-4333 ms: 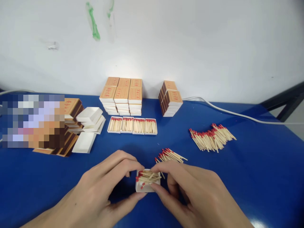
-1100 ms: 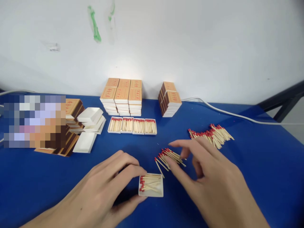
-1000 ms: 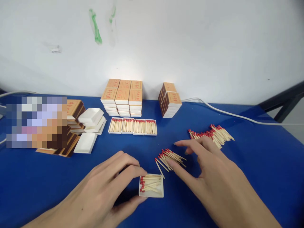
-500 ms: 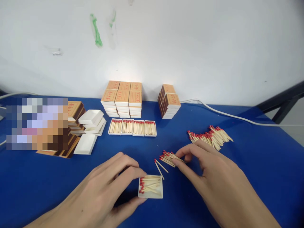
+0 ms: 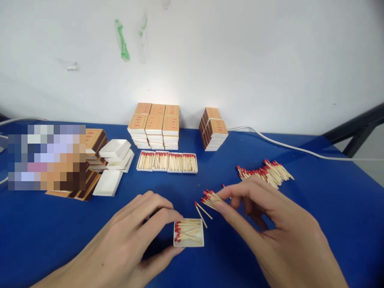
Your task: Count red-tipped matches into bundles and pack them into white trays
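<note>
My left hand grips a small white matchbox tray on the blue table, thumb and fingers on its left end. The tray holds a few red-tipped matches lying crosswise. My right hand pinches a small bunch of matches between thumb and fingers, just above and right of the tray. Two loose matches lie between the bunch and the tray.
A row of filled trays sits mid-table, with stacked matchboxes and a second stack behind. Empty white trays and sleeves lie at left. A loose match pile is at right. A white cable runs along the wall.
My right hand left the tray, reached to the small match pile and closed on a bunch, lifting it slightly. My left hand stays on the tray.
</note>
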Tool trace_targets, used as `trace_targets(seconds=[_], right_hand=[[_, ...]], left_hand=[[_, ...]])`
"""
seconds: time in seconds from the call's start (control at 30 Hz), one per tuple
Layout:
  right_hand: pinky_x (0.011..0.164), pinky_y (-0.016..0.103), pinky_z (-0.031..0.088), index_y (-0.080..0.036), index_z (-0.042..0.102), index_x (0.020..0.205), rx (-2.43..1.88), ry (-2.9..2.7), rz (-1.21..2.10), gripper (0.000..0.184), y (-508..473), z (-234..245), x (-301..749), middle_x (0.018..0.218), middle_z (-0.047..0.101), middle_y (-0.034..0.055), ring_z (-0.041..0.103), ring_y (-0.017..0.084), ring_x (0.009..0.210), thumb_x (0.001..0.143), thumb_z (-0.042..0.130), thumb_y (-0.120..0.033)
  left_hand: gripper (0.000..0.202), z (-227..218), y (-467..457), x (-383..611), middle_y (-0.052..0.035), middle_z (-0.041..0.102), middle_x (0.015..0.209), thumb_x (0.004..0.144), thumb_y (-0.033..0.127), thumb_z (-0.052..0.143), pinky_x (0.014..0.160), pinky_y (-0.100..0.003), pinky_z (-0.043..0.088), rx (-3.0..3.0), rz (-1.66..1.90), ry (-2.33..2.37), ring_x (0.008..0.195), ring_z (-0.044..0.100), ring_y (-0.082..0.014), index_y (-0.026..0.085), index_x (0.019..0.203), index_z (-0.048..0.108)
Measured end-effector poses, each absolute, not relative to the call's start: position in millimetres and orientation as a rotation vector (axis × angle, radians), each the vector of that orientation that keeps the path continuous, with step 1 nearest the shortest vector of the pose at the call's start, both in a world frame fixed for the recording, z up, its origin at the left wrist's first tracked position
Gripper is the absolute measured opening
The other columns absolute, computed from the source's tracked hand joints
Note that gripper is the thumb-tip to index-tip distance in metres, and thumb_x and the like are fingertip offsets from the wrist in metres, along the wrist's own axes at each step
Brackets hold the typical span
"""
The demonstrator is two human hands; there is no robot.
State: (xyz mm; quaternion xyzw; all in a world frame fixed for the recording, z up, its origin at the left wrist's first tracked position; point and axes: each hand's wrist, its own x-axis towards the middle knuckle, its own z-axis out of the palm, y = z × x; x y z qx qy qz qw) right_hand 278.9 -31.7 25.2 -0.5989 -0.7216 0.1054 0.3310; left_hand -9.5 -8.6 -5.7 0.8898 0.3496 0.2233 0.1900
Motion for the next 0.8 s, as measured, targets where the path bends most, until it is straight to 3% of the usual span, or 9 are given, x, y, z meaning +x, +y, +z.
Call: trace_targets(seconds=[0.1, 0.23, 0.4, 0.57, 0.8], right_hand=[[0.072, 0.023, 0.062, -0.032, 0.08, 0.109, -1.417, -1.937, 0.541, 0.007, -38, 24, 272, 0.093, 0.076, -0.0041, 0.073, 0.014, 0.077, 0.116, 0.082, -0.03], [0.09, 0.023, 0.065, -0.026, 0.079, 0.112, -1.19, -2.052, 0.728, 0.009, -42, 12, 265, 0.102, 0.079, -0.002, 0.078, 0.013, 0.09, 0.113, 0.084, -0.019], [0.091, 0.026, 0.066, -0.023, 0.078, 0.109, -1.171, -2.102, 0.648, 0.008, -43, 1, 259, 0.101, 0.08, 0.0012, 0.079, 0.016, 0.092, 0.117, 0.079, -0.025], [0.077, 0.024, 0.061, -0.022, 0.078, 0.109, -1.115, -2.07, 0.67, 0.007, -43, -2, 256, 0.101, 0.078, 0.0012, 0.074, 0.014, 0.085, 0.116, 0.08, -0.023], [0.074, 0.026, 0.06, -0.024, 0.078, 0.11, -1.149, -2.115, 0.638, 0.006, -44, -9, 255, 0.104, 0.079, 0.002, 0.075, 0.017, 0.089, 0.115, 0.08, -0.023]], left_hand=[[0.021, -5, -8, -9, -0.0014, 0.076, 0.13, 0.117, 0.028, 0.072, 0.103, -0.027, 0.069, 2.486, 0.65, 0.973, 0.111, 0.079, -0.0151, 0.03, 0.138, 0.07], [0.017, -4, -6, -8, 0.0, 0.075, 0.13, 0.119, 0.03, 0.071, 0.101, -0.023, 0.067, 2.474, 0.645, 0.949, 0.113, 0.078, -0.013, 0.031, 0.136, 0.068], [0.017, -5, -6, -8, -0.0001, 0.075, 0.13, 0.12, 0.03, 0.069, 0.101, -0.022, 0.067, 2.479, 0.667, 0.938, 0.112, 0.077, -0.0127, 0.03, 0.137, 0.068], [0.011, -5, -6, -7, 0.0011, 0.075, 0.128, 0.123, 0.033, 0.065, 0.101, -0.02, 0.066, 2.498, 0.663, 0.92, 0.111, 0.077, -0.012, 0.03, 0.133, 0.067], [0.01, -4, -7, -5, 0.0023, 0.074, 0.128, 0.124, 0.034, 0.064, 0.105, -0.019, 0.065, 2.512, 0.62, 0.933, 0.112, 0.076, -0.0103, 0.031, 0.134, 0.065]])
